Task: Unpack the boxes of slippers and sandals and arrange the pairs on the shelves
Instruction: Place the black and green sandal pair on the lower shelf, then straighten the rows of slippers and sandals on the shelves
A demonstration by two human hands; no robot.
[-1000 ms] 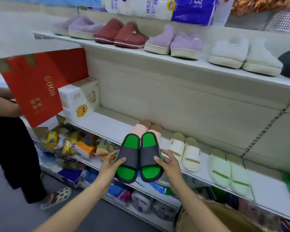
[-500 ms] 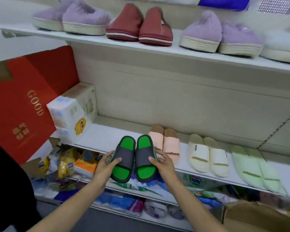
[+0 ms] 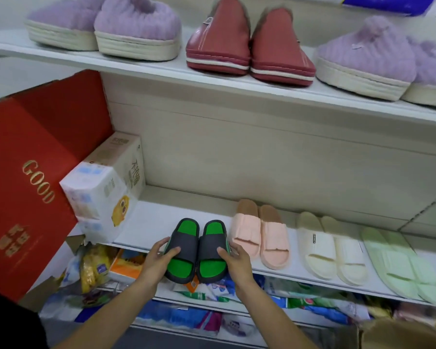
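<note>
Green-and-black slides (image 3: 197, 250) are sitting side by side at the near edge of the middle shelf (image 3: 151, 222), just left of the pink pair (image 3: 261, 238). My left hand (image 3: 159, 263) is gripping the left slide, my right hand (image 3: 234, 260) the right one, thumbs lying over the straps.

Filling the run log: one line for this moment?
step: placing green-and-grey slides | left hand: holds left slide | right hand: holds right slide | spot: lower shelf, beside pink slides

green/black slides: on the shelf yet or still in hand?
In hand: left hand and right hand grip the green slides, heels overhanging the shelf edge.
</note>
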